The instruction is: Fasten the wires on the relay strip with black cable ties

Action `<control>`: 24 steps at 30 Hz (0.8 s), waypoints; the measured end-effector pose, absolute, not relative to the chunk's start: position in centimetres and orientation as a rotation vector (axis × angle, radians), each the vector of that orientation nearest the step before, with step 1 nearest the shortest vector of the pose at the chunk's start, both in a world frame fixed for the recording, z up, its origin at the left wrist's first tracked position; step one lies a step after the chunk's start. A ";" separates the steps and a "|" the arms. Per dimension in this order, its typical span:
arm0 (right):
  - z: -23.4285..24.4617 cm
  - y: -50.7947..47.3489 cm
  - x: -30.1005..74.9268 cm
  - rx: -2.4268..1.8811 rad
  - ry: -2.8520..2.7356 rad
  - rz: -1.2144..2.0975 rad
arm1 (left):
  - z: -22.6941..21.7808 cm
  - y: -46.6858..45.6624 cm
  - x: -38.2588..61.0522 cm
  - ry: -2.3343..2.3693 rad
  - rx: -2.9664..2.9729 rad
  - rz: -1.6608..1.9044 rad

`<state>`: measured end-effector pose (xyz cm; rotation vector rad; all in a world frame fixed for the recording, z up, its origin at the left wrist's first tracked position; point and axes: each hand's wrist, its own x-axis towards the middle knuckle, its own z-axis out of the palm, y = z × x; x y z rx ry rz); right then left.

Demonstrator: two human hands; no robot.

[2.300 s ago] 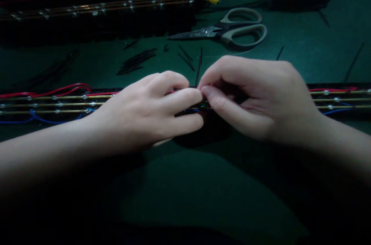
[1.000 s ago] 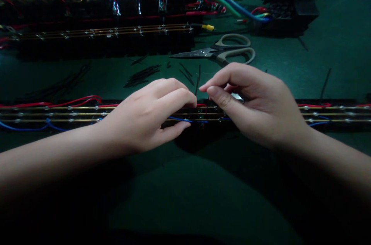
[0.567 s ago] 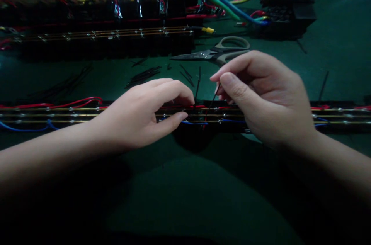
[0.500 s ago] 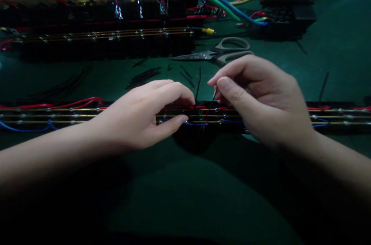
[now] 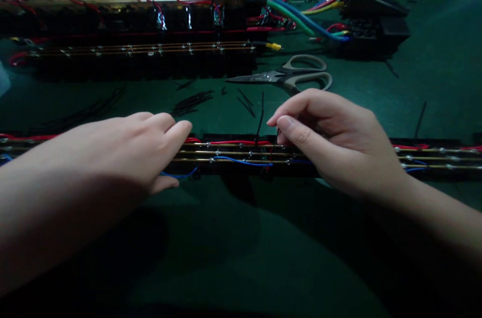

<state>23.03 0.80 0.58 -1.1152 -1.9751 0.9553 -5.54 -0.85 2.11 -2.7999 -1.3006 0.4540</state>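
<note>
Pinched almost together, the thumb and forefinger of the right hand were held over the long black bar; a thin dark strip was apparently caught between them, though only a sliver of it showed. By the left hand, palm down, the bar was covered further left; its thumb and forefinger were parted, but whether anything was gripped under the palm could not be told.

Along the bar, thin rods were already fixed at shiny joints. A red wire was already laid along its far side, and a blue wire was laid over its near part. The blue wire's right end seemed not yet fastened, so the work was judged to be partly done.

From the bar's far edge, between the hands, another black strip was seen extending outward, its full length uncut; whether it was tied on could not be told. Beyond the bar, a pile of loose strips was left, seemingly unused. Farther beyond it, scissors were laid down, untouched, and a wired block was set behind them.
</note>
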 end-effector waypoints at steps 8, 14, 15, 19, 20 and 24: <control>0.8 0.7 22.9 -1.065 -2.105 0.785 | 2.4 0.5 -6.1 -1.267 -2.849 0.515; 1.9 -0.2 23.1 -0.753 -2.196 0.609 | 4.0 1.0 -4.4 -1.248 -2.903 0.700; 2.0 -0.4 23.2 -0.743 -2.163 0.622 | 4.0 0.9 -3.9 -1.238 -2.906 0.706; 1.7 -0.8 23.5 -0.803 -1.986 0.683 | 3.3 0.1 -2.0 -1.186 -2.958 0.563; 1.5 -0.9 23.6 -0.809 -1.954 0.702 | 3.0 -0.1 -1.6 -1.171 -2.983 0.489; 0.6 -0.9 23.5 -0.811 -1.930 0.701 | 1.7 -0.4 -0.6 -1.044 -3.037 0.188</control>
